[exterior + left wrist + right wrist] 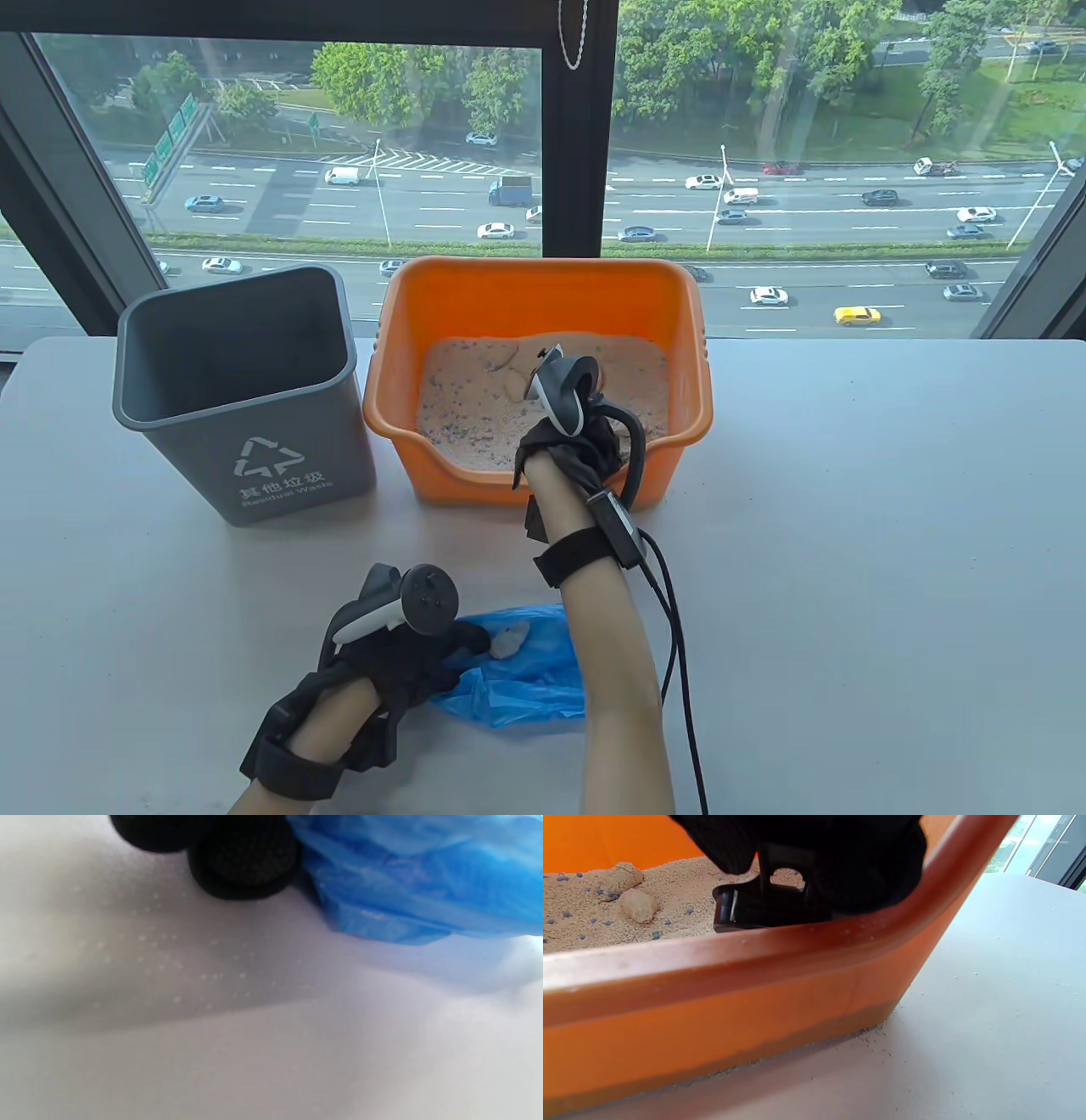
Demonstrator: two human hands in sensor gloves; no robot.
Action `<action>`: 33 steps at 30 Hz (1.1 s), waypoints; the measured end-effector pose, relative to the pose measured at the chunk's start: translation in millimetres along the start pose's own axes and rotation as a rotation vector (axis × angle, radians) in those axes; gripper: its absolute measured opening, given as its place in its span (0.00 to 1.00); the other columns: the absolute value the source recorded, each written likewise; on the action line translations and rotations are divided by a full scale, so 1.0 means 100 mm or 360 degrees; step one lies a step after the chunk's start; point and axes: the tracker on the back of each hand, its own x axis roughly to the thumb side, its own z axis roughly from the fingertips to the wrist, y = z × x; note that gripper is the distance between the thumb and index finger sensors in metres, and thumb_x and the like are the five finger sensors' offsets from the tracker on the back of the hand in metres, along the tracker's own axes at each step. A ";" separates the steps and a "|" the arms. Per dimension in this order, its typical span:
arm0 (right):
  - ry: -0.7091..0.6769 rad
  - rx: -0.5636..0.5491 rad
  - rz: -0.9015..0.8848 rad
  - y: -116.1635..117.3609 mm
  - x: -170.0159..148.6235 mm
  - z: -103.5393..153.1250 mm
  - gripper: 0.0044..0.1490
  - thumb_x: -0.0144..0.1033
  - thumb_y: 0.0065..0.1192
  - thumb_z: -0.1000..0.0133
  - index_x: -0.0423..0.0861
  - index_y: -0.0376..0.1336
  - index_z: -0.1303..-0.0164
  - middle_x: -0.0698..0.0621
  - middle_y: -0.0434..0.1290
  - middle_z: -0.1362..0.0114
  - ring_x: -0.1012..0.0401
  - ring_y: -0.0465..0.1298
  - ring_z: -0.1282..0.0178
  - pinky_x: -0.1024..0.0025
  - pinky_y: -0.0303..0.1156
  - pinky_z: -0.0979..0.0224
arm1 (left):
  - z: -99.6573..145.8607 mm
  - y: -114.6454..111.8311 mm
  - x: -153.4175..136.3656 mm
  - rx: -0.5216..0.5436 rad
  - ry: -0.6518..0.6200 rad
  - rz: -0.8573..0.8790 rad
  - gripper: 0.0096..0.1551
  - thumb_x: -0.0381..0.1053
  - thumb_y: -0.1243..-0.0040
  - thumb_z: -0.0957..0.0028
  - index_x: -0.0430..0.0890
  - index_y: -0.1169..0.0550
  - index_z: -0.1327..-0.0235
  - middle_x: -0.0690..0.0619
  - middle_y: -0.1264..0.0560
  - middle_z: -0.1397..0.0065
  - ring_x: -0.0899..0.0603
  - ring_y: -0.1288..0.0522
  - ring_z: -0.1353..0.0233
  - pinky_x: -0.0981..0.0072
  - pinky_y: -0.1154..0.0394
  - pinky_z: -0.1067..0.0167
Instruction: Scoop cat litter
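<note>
An orange litter box (543, 293) holds sandy litter (475, 407) with blue specks. My right hand (567, 441) reaches into its near right part and grips the black handle of a scoop (755, 906); the scoop's head is mostly hidden, only a thin curved rim (502, 361) shows in the litter. Two clumps (638, 905) lie in the litter just left of the handle. My left hand (399, 662) holds the left edge of a blue plastic bag (517, 679), with its fingertips (246, 861) down at the table beside the bag (424, 878). A whitish clump (512, 638) lies on the bag.
A grey waste bin (242, 399) stands open to the left of the litter box. The box's near rim (797, 942) is low at the front. Loose grains lie on the white table (848, 552) by the box. A cable (679, 645) runs along my right forearm.
</note>
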 end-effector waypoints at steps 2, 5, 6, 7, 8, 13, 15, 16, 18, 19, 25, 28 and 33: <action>0.0058 -0.0080 0.0017 0.06 -0.02 -0.09 0.37 0.49 0.57 0.47 0.28 0.66 0.46 0.36 0.76 0.57 0.75 0.72 0.86 0.79 0.73 0.82 | 0.00 0.00 0.00 -0.0004 -0.0001 0.0006 0.35 0.55 0.36 0.47 0.73 0.40 0.32 0.59 0.27 0.47 0.52 0.20 0.58 0.70 0.22 0.58; 0.0071 -0.0203 -0.0124 0.17 -0.08 -0.15 0.38 0.49 0.55 0.48 0.29 0.65 0.46 0.36 0.75 0.57 0.75 0.71 0.86 0.78 0.73 0.82 | 0.00 0.00 -0.01 -0.0004 -0.0004 0.0016 0.35 0.55 0.36 0.47 0.74 0.40 0.33 0.60 0.27 0.47 0.53 0.20 0.58 0.70 0.22 0.58; 0.0063 -0.0238 -0.0124 0.19 -0.07 -0.13 0.38 0.49 0.55 0.48 0.29 0.65 0.45 0.35 0.75 0.56 0.74 0.71 0.85 0.78 0.73 0.81 | 0.00 0.00 -0.01 -0.0003 -0.0004 0.0015 0.35 0.55 0.36 0.47 0.73 0.40 0.32 0.60 0.27 0.47 0.53 0.20 0.58 0.70 0.22 0.58; 0.0061 -0.0286 -0.0100 0.21 -0.08 -0.10 0.38 0.49 0.55 0.48 0.29 0.65 0.45 0.36 0.75 0.56 0.74 0.71 0.85 0.78 0.73 0.81 | 0.00 0.00 -0.01 -0.0003 -0.0004 0.0015 0.35 0.55 0.36 0.47 0.73 0.40 0.32 0.59 0.27 0.47 0.52 0.20 0.58 0.70 0.22 0.58; 0.0046 -0.0314 -0.0075 0.24 -0.08 -0.09 0.38 0.49 0.55 0.48 0.29 0.65 0.45 0.36 0.75 0.56 0.75 0.71 0.85 0.78 0.73 0.81 | 0.00 0.00 -0.01 -0.0006 -0.0003 0.0017 0.35 0.55 0.36 0.47 0.74 0.40 0.33 0.60 0.27 0.47 0.52 0.20 0.58 0.70 0.22 0.58; -0.0009 -0.0453 -0.0126 0.28 -0.19 0.02 0.38 0.49 0.54 0.48 0.30 0.64 0.44 0.36 0.74 0.55 0.74 0.70 0.84 0.78 0.73 0.80 | 0.00 0.00 -0.01 -0.0003 -0.0003 0.0013 0.35 0.55 0.36 0.47 0.74 0.40 0.33 0.60 0.27 0.47 0.53 0.20 0.58 0.70 0.22 0.58; -0.0059 -0.0536 -0.0218 0.29 -0.24 0.09 0.38 0.49 0.54 0.49 0.30 0.64 0.44 0.36 0.74 0.55 0.74 0.71 0.84 0.77 0.73 0.80 | 0.00 0.00 -0.01 -0.0001 -0.0003 0.0013 0.34 0.55 0.36 0.47 0.74 0.40 0.33 0.60 0.27 0.47 0.53 0.20 0.58 0.70 0.22 0.58; -0.0076 -0.0561 -0.0240 0.29 -0.25 0.10 0.38 0.49 0.54 0.49 0.30 0.64 0.44 0.36 0.74 0.55 0.74 0.71 0.84 0.77 0.73 0.79 | 0.00 0.00 -0.01 -0.0001 -0.0004 0.0014 0.35 0.55 0.36 0.47 0.74 0.40 0.33 0.60 0.27 0.47 0.53 0.20 0.58 0.70 0.22 0.58; -0.0120 -0.0631 -0.0281 0.29 -0.28 0.16 0.38 0.49 0.53 0.49 0.30 0.64 0.44 0.36 0.74 0.54 0.74 0.71 0.84 0.77 0.73 0.79 | 0.00 0.00 -0.02 0.0000 -0.0005 0.0015 0.35 0.55 0.36 0.47 0.74 0.40 0.33 0.60 0.27 0.47 0.53 0.20 0.58 0.70 0.22 0.58; -0.0146 -0.0660 -0.0306 0.29 -0.30 0.19 0.38 0.49 0.53 0.49 0.31 0.63 0.44 0.37 0.74 0.54 0.74 0.71 0.84 0.77 0.74 0.79 | 0.00 0.00 -0.02 0.0000 -0.0005 0.0015 0.34 0.55 0.36 0.47 0.74 0.40 0.33 0.60 0.27 0.47 0.53 0.20 0.58 0.70 0.22 0.58; -0.0317 -0.0764 -0.0376 0.23 -0.35 0.31 0.38 0.50 0.53 0.49 0.32 0.63 0.43 0.37 0.74 0.53 0.74 0.71 0.83 0.77 0.74 0.78 | 0.00 0.00 -0.02 -0.0002 -0.0005 0.0017 0.35 0.55 0.36 0.47 0.74 0.40 0.33 0.60 0.27 0.47 0.53 0.20 0.58 0.70 0.22 0.58; -0.0366 -0.0846 -0.0360 0.15 -0.38 0.40 0.38 0.50 0.54 0.49 0.32 0.63 0.43 0.37 0.74 0.52 0.74 0.71 0.83 0.76 0.74 0.78 | 0.00 0.00 -0.02 -0.0001 -0.0004 0.0017 0.35 0.55 0.36 0.47 0.74 0.40 0.33 0.60 0.27 0.47 0.53 0.20 0.58 0.70 0.22 0.58; -0.0450 -0.0907 -0.0391 0.12 -0.42 0.49 0.37 0.49 0.53 0.49 0.33 0.62 0.42 0.37 0.73 0.51 0.73 0.71 0.81 0.75 0.74 0.75 | 0.00 0.00 -0.02 0.0002 -0.0003 0.0014 0.35 0.55 0.36 0.47 0.74 0.40 0.33 0.60 0.27 0.47 0.53 0.20 0.58 0.70 0.22 0.58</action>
